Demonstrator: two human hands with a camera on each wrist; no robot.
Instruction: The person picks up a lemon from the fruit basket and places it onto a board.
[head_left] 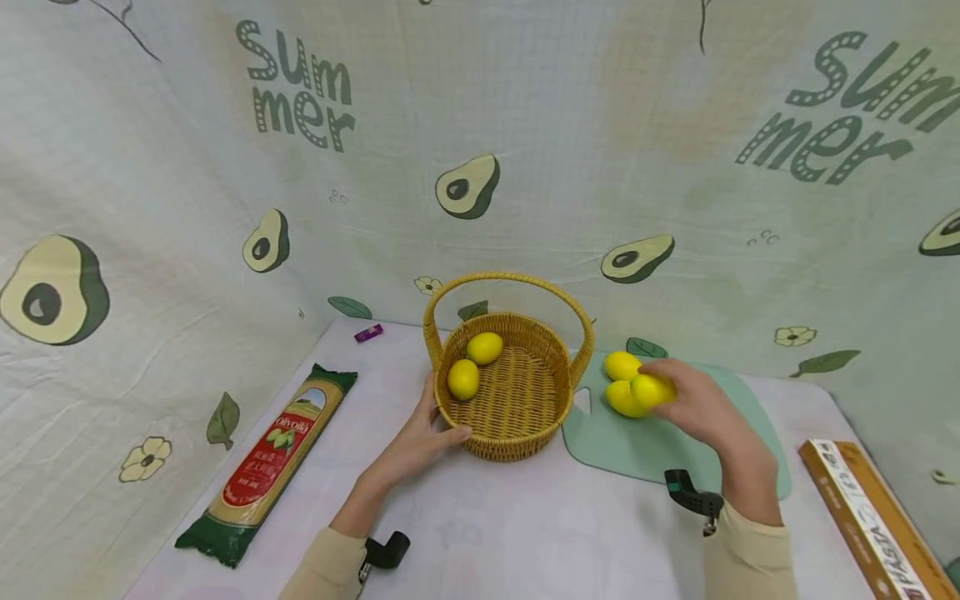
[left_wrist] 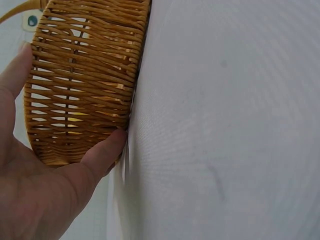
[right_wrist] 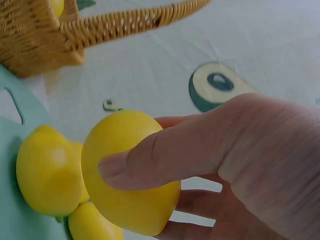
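My right hand [head_left: 693,400] pinches a yellow lemon [right_wrist: 132,170] between thumb and fingers, above a pale green cutting board [head_left: 622,457]. Other lemons [right_wrist: 47,175] lie close together on that board, partly hidden behind the held one. To the left, a round wicker basket [head_left: 510,450] with a tall arched handle stands upright on the table. Two lemons [head_left: 485,347] rest inside it, against its left wall. My left hand [head_left: 416,442] holds the basket at its near left side, with the thumb at the rim and a finger low on the woven wall [left_wrist: 85,95].
A long pasta packet [head_left: 270,458] with green ends lies on the left of the table. Behind it is a small purple wrapped piece [head_left: 368,333]. A brown pasta box [head_left: 873,517] lies at the right edge. Printed cloth [head_left: 540,150] hangs behind the table.
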